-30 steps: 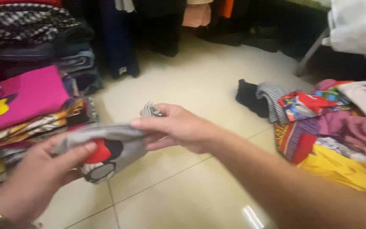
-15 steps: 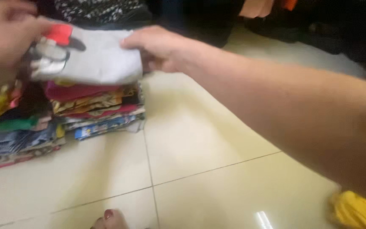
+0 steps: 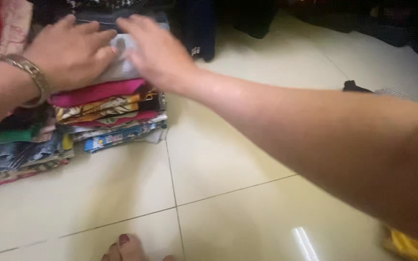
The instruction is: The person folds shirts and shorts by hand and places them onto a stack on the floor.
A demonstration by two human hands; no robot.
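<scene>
pressing flat, left hand [image 3: 71, 50] and right hand [image 3: 158, 53] rest open-palmed, gripping nothing, on the folded grey cloth garment [image 3: 119, 67] atop the colourful clothes stack [image 3: 107, 116].

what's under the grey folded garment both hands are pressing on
Under the grey garment sits a stack of folded clothes, pink piece topmost. Left hand and right hand cover much of the garment.

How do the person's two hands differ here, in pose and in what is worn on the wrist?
The left hand shows a metal bracelet at the wrist; the right hand's wrist is bare. The left hand comes in from the frame's left edge with only a short forearm showing, while the right arm stretches across from the lower right. Both lie palm down, fingers spread, on the grey folded garment topping the stack of folded clothes.
</scene>
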